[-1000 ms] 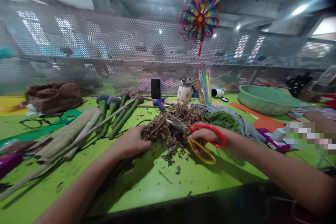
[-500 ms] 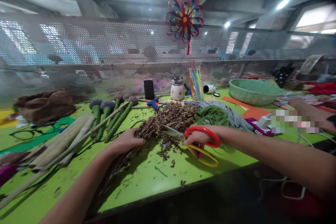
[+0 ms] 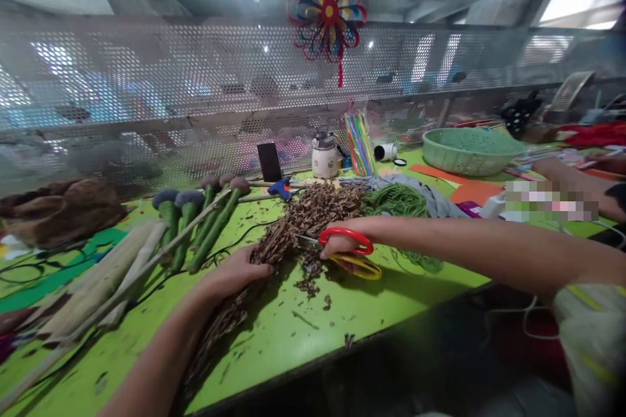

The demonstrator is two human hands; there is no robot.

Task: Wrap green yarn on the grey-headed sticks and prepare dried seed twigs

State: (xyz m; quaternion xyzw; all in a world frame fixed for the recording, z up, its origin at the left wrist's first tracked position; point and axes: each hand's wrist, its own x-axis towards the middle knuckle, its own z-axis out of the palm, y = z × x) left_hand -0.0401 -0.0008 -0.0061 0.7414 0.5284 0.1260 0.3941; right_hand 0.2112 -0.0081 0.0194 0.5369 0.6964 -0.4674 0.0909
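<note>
My left hand point(image 3: 240, 272) is wrapped round a bundle of dried brown plant stalks point(image 3: 270, 241), whose long ends trail toward me beneath my forearm. In my right hand point(image 3: 341, 247) is a pair of scissors point(image 3: 349, 238) with one red and one yellow handle loop. Its blades reach the cut end of the bundle; how far apart they are is hard to make out. Behind them lies a heap of chopped brown pieces point(image 3: 327, 205), with loose crumbs scattered on the green table point(image 3: 293, 352). A tangle of green yarn point(image 3: 401, 202) touches the heap's right side.
Green-stemmed pieces with grey tops point(image 3: 171, 215) and pale wooden strips point(image 3: 107, 273) lie at left. A blue glue gun point(image 3: 280, 189), a jar point(image 3: 324, 156) and a green basin point(image 3: 469, 151) stand farther back. Another person's arm point(image 3: 567, 179) rests at right.
My right hand with the scissors has moved left, bringing the blades closer against the bundle. My left hand keeps its hold. The view has shifted slightly right and down.
</note>
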